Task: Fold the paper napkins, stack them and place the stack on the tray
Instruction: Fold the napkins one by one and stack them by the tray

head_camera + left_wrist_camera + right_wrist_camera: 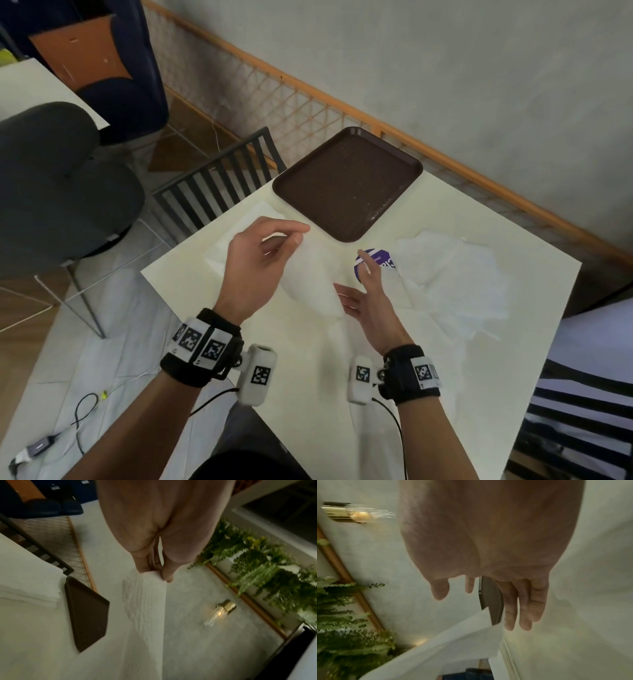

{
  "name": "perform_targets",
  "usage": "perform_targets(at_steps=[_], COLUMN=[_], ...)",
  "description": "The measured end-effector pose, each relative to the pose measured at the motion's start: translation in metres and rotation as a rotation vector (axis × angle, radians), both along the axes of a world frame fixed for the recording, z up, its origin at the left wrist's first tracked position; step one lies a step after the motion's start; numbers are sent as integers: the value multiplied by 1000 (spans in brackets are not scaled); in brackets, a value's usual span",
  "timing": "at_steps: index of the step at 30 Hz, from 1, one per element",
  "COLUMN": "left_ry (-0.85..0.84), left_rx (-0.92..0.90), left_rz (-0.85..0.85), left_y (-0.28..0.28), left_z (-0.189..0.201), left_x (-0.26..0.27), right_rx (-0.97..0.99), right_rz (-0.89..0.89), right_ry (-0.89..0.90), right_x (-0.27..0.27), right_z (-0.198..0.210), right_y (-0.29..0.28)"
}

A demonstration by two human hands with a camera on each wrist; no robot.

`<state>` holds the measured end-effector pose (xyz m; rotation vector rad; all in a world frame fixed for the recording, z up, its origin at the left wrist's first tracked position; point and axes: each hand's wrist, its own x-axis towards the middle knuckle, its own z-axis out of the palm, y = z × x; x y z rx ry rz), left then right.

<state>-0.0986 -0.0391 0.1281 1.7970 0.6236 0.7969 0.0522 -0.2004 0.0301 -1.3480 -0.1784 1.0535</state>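
My left hand (260, 260) pinches the top edge of a white paper napkin (311, 277) and lifts it above the table; in the left wrist view the napkin (145, 608) hangs down from the fingertips (164, 573). My right hand (366, 301) hovers just right of the hanging napkin, fingers straight and spread, holding nothing. A stack of folded napkins (239, 236) lies on the table left of the empty brown tray (346, 181). A loose heap of unfolded napkins (452, 277) lies at the right.
A purple round sticker (376, 263) marks the white table (308, 394) between the tray and the heap. A black slatted chair (219, 185) stands beyond the far-left edge, a grey padded chair (58, 185) farther left. A wall with a wooden rail runs behind.
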Motion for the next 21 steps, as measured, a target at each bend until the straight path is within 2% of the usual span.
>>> perform_targets(at_steps=[3,5,8,10,14,16,21], left_ry=[-14,11,76,105,85,69,13], left_rx=[-33,-59,-77,-80,-123,-113,-107], left_rz=[41,73,121,143,116,93,84], left_y=[14,22,37,47,57,57,58], left_z=[2,0,-9,-16,-32,-39,-46], left_x=[-12,-19,-33,-41,-47,-47,-48], right_rx=[102,145,174,184,206,168,262], right_rz=[58,-23,-147,-160,-45,9,-21], right_ry=[232,321,262,206,210,152,52], right_x=[-11,-17,-16,-9,1,0,4], right_z=[-8,-10,-9,-7,-3,-2,-22], right_y=[25,37,46,47,42,42,35])
